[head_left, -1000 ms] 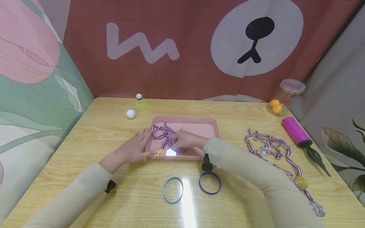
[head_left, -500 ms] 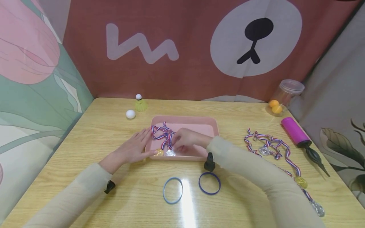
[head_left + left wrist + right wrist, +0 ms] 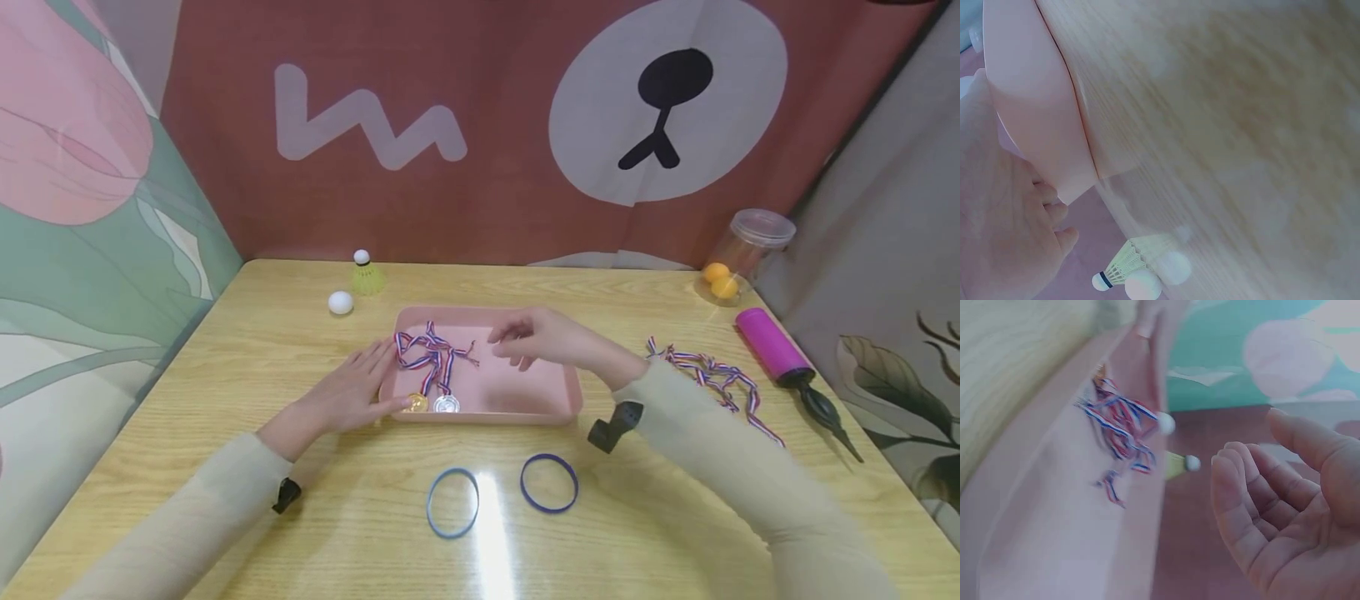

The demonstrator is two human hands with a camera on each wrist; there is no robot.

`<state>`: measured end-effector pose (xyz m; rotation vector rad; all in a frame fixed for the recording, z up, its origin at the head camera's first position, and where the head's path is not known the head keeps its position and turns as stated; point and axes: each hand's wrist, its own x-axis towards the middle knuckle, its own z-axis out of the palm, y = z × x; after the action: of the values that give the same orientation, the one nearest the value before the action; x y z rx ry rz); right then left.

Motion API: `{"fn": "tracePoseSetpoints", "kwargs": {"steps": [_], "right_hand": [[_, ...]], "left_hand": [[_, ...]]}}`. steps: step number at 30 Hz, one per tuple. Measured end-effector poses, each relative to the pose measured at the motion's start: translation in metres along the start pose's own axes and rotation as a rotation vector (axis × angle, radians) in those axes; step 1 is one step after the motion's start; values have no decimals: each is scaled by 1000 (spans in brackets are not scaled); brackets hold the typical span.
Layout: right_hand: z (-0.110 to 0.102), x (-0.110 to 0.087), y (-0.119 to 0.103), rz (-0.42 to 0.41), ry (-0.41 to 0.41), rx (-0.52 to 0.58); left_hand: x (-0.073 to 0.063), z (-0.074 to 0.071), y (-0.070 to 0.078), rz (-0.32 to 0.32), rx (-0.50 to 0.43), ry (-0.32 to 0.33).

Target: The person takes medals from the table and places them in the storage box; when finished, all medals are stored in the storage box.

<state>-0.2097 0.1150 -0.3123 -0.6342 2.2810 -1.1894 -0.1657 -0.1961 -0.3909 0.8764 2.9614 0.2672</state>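
Observation:
A pink tray (image 3: 517, 412) lies mid-table. In its left part sit a gold medal (image 3: 416, 403) and a silver medal (image 3: 447, 404), their red, white and blue ribbons (image 3: 431, 358) bunched behind them. My left hand (image 3: 348, 392) rests on the tray's left rim with straight fingers, the thumb beside the gold medal. Over the tray's right half hovers my right hand (image 3: 547, 340), its fingers loosely bent. In the right wrist view, the right hand (image 3: 1291, 506) holds nothing, and the ribbons (image 3: 1116, 425) lie off to its side.
Two wristbands, light blue (image 3: 452, 502) and dark blue (image 3: 550, 483), lie before the tray. Behind it stand a white ball (image 3: 341, 302) and a shuttlecock (image 3: 367, 277). At right are more ribbons (image 3: 720, 377), a pink hand pump (image 3: 776, 348) and a clear jar (image 3: 752, 250) holding orange balls.
My right hand has let go of the silver medal's ribbon and risen up and to the right. The silver medal stays beside the gold one. My left hand has held its place.

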Motion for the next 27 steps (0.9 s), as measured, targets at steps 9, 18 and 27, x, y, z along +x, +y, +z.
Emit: {"fn": "tracePoseSetpoints", "kwargs": {"steps": [9, 18, 27], "right_hand": [[-35, -56, 28, -46, 171, -40], [-61, -110, 81, 92, 283, -81], [-72, -154, 126, 102, 242, -111]], "left_hand": [[0, 1, -1, -1, 3, 6], [0, 0, 1, -2, 0, 0], [0, -1, 2, -1, 5, -5]]}}
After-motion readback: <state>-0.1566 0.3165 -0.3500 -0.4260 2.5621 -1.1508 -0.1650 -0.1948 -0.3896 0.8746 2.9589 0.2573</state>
